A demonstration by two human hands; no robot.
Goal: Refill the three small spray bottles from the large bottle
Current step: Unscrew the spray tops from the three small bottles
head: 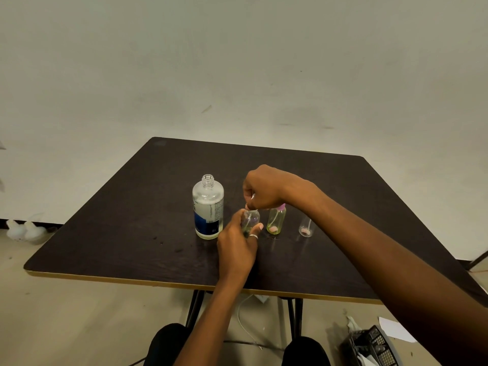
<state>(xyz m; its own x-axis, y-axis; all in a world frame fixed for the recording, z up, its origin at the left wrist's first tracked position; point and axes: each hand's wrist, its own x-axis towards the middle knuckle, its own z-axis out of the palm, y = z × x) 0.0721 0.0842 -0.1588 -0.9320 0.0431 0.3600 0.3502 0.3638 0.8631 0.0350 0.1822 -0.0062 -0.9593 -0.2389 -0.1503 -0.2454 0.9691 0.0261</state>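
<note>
Left hand (236, 244) grips a small bottle (250, 219), right hand (264, 188) pinches its top; a twist might knock the open large bottle (208, 207) just beside.

Table (132, 233): dark brown, fine wood grain, pale yellow edge band. Large bottle (208, 207): clear, white label with a blue lower block and small dark print. Held small bottle (250, 219): clear, faint yellow-green. Middle small bottle (276, 220): yellow-green tint, pink cap, pink piece at bottom. Right small bottle (306, 228): clear, pink piece at bottom. Ring (253, 236): silver. Wall (237, 62): off-white.

Large bottle (208, 207) left of spray bottles (276, 220)
</note>
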